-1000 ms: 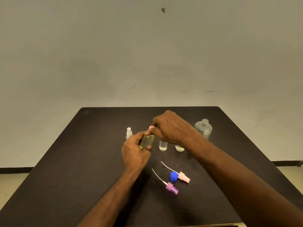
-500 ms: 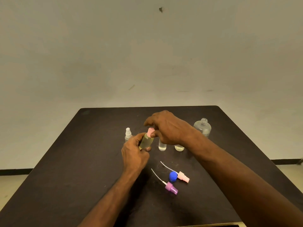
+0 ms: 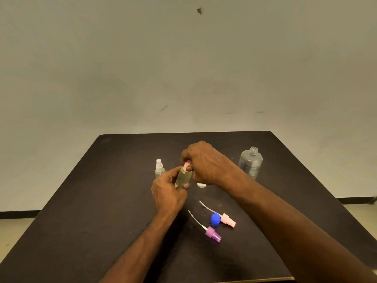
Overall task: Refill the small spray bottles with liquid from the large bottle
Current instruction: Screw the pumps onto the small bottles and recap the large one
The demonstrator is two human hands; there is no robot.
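— So, could any writing be read?
— Only a blurred dark label on the large bottle (image 3: pixel 250 162), which stood upright and uncapped at the table's (image 3: pixel 85 201) far right.
— And the small bottle?
— The small bottle (image 3: pixel 183 177) of yellowish liquid sat mid-table, its long axis leaning slightly right, pink top (image 3: pixel 186 166) upward. The left hand (image 3: pixel 168 194) gripped its body; the right hand (image 3: pixel 206 163) pinched the top.
— Anything nearer?
— A blue cap (image 3: pixel 215 219) between two loose sprayers, pink (image 3: pixel 228 219) and purple (image 3: pixel 213 234), tubes pointing far-left.
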